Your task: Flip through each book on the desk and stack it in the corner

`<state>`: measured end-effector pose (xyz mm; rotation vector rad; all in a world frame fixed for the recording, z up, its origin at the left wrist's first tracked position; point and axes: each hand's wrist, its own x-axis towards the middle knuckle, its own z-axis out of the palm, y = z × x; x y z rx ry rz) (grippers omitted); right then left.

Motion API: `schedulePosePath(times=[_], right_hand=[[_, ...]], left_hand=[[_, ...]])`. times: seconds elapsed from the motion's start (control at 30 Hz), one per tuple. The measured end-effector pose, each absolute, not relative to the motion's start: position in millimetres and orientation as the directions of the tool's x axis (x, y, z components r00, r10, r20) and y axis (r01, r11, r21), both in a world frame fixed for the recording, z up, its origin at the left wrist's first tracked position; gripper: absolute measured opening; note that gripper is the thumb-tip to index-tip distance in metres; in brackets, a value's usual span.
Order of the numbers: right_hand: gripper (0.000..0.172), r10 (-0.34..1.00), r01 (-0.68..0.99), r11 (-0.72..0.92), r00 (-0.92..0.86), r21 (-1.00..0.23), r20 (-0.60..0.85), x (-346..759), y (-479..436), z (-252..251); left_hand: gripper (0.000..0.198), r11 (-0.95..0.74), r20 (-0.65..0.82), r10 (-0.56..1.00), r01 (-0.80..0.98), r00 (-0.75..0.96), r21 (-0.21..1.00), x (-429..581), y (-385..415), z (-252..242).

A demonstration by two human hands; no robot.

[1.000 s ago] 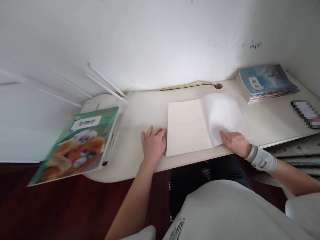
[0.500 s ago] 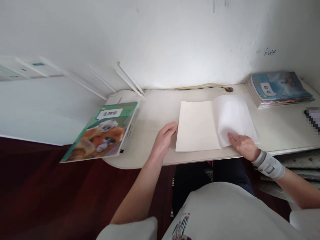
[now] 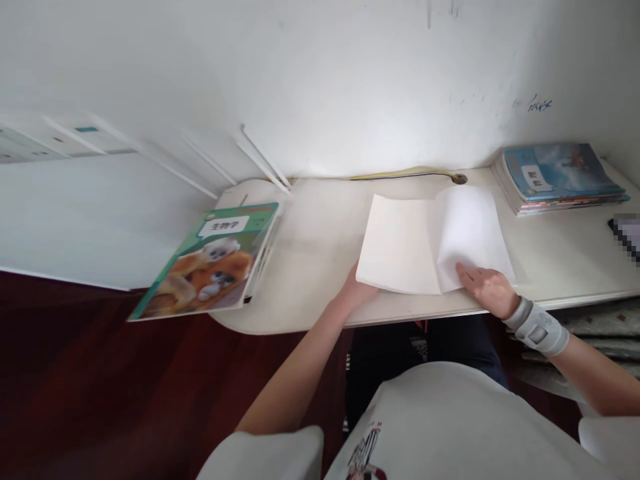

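An open notebook (image 3: pixel 400 247) with blank-looking pages lies on the white desk in front of me. My left hand (image 3: pixel 357 290) is at its lower left corner, with the fingers hidden beneath the left-hand pages, which are slightly raised. On the lower part of the right-hand page (image 3: pixel 470 220) rests my right hand (image 3: pixel 489 290), its fingertips against the paper and a grey wrist support (image 3: pixel 540 328) around the wrist. That page bows upward near the fold.
A green biology textbook (image 3: pixel 215 260) tops a pile at the desk's left end and juts past the edge. A stack of blue-covered books (image 3: pixel 560 173) stands at the back right. A pixelated dark-edged object (image 3: pixel 627 233) lies far right. A yellow cable (image 3: pixel 400 173) runs along the wall.
My left hand has moved right and slid under the notebook's left side, which has lifted a little and shifted right. The right hand stays almost in place.
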<state>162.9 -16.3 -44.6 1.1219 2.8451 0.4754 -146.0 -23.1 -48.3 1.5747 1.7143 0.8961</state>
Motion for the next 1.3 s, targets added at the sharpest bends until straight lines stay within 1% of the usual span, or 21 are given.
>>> schedulePosePath(times=[0.1,0.2,0.3,0.4,0.53,0.6,0.7,0.87,1.0,1.07,1.13,1.17,1.2,1.3], right_hand=[[0.044,0.699,0.68,0.678,-0.714,0.28,0.042,158,-20,-41],[0.042,0.761,0.729,0.621,-0.649,0.287,0.003,149,-30,-34],[0.041,0.834,0.797,0.528,-0.552,0.294,0.001,143,-43,-29],[0.041,0.86,0.821,0.487,-0.511,0.298,0.002,144,-51,-28],[0.041,0.884,0.848,0.45,-0.467,0.279,-0.008,152,-55,-26],[0.039,0.9,0.866,0.418,-0.435,0.274,0.001,154,-55,-23],[0.037,0.915,0.882,0.386,-0.403,0.27,0.008,154,-56,-21],[0.039,0.908,0.872,0.4,-0.418,0.283,0.003,155,-60,-24],[0.042,0.907,0.868,0.414,-0.419,0.275,-0.044,163,-59,-22],[0.041,0.89,0.855,0.453,-0.449,0.252,-0.078,170,-57,-15],[0.039,0.841,0.818,0.539,-0.535,0.199,-0.08,175,-55,-7],[0.041,0.805,0.791,0.59,-0.59,0.161,-0.056,175,-54,-4],[0.047,0.764,0.757,0.641,-0.645,0.122,-0.015,174,-53,-4],[0.065,0.642,0.653,0.756,-0.754,0.046,0.139,159,-49,-15]], left_hand=[[0.055,-0.016,0.027,1.0,0.707,-0.005,0.708,-147,-28,-53],[0.056,-0.072,0.05,0.997,0.82,0.053,0.568,-144,-32,-45],[0.049,-0.094,-0.03,0.993,0.929,0.112,0.359,-142,-35,-36],[0.046,-0.167,-0.074,0.98,0.969,0.183,0.182,-143,-41,-32],[0.056,-0.171,-0.073,0.981,0.982,0.177,0.086,-144,-50,-35],[0.062,-0.147,-0.075,0.986,0.987,0.151,0.059,-144,-53,-37],[0.064,-0.123,-0.052,0.991,0.991,0.125,0.044,-143,-59,-38],[0.067,-0.113,-0.039,0.993,0.991,0.115,0.071,-141,-72,-37],[0.063,-0.117,-0.026,0.992,0.99,0.12,0.082,-145,-74,-37],[0.058,-0.14,-0.008,0.99,0.983,0.142,0.117,-150,-71,-37],[0.05,-0.141,0.011,0.99,0.976,0.141,0.165,-154,-65,-34],[0.047,-0.132,0.017,0.991,0.974,0.131,0.184,-156,-63,-32],[0.045,-0.125,0.019,0.992,0.973,0.123,0.193,-157,-61,-30],[0.044,-0.124,0.012,0.992,0.977,0.124,0.176,-156,-58,-23]])
